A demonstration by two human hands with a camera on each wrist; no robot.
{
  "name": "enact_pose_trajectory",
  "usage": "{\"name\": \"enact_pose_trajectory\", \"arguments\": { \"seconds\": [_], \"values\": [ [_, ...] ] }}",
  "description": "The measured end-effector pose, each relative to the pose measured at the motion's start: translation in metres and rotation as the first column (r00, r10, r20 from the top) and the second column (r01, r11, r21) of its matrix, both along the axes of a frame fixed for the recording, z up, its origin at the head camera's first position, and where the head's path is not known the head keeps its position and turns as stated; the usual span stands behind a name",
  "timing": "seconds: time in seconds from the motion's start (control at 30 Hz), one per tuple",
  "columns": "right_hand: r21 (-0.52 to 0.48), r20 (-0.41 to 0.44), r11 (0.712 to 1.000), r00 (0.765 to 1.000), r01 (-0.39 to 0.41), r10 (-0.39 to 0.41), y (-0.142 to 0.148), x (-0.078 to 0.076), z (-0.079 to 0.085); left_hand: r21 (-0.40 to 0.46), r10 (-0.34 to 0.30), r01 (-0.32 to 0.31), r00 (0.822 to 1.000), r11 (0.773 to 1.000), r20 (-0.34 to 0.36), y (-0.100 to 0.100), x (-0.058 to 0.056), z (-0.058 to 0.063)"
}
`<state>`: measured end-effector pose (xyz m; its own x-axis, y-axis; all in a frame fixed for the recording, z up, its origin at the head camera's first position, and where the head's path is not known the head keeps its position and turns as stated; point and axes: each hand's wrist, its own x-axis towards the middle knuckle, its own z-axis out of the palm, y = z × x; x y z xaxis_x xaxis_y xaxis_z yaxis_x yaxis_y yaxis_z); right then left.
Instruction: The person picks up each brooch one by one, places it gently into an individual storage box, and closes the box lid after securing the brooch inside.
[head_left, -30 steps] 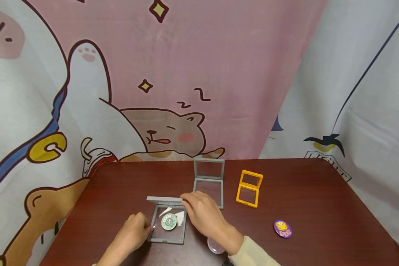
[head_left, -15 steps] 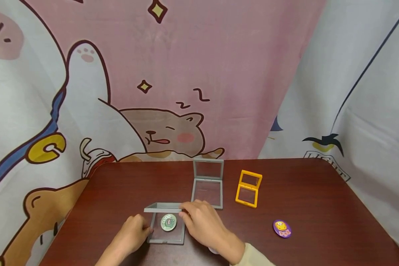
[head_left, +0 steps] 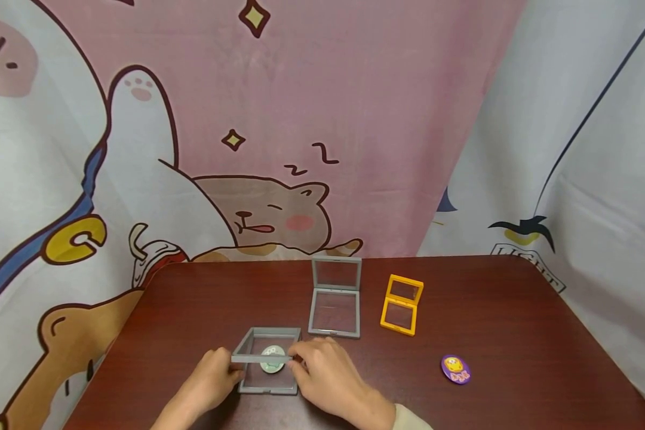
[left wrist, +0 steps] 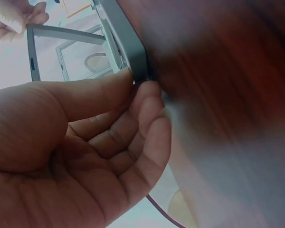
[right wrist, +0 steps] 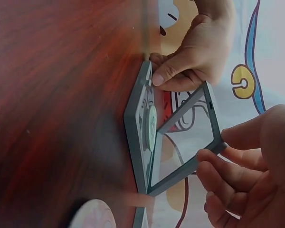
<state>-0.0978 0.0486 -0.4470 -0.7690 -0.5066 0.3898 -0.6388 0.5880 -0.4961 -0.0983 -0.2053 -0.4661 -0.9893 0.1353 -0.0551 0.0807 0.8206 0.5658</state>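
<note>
A grey square hinged case with clear panes lies near the front of the table, its lid tilted partway over the base. Inside rests a round pale green badge, seen partly through the lid's pane. My left hand pinches the left edge of the base between thumb and curled fingers, close to the tabletop. On the other side, my right hand holds the lid by its right corner; in the right wrist view its thumb and fingertips pinch that corner of the lid frame.
Behind the hands lies a second grey case, its lid raised. A smaller yellow case stands unfolded to its right. A purple oval-looking badge lies farther right on the brown table. A pale round piece shows in the right wrist view.
The lid has swung forward and down over the base and the green badge, with my right hand moving along on its corner. My left hand stays at the base's edge.
</note>
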Motion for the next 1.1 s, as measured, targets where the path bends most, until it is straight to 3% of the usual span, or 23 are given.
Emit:
{"name": "enact_pose_trajectory", "arguments": {
  "seconds": [0.4, 0.67, 1.1],
  "values": [
    [-0.016, 0.069, 1.000, 0.998, -0.009, 0.010, -0.002, 0.007, -0.006, 0.029, -0.048, 0.048, 0.999, 0.998, -0.001, -0.006, 0.002, -0.003],
    [-0.040, 0.124, 0.999, 0.992, -0.018, 0.023, -0.002, 0.008, -0.009, 0.065, -0.085, 0.080, 0.994, 0.995, 0.069, -0.009, 0.003, 0.001],
    [-0.005, 0.224, 1.000, 0.974, -0.026, 0.026, -0.002, 0.008, -0.013, 0.164, -0.186, 0.158, 0.967, 0.974, 0.173, -0.015, 0.008, 0.007]
  ]
}}
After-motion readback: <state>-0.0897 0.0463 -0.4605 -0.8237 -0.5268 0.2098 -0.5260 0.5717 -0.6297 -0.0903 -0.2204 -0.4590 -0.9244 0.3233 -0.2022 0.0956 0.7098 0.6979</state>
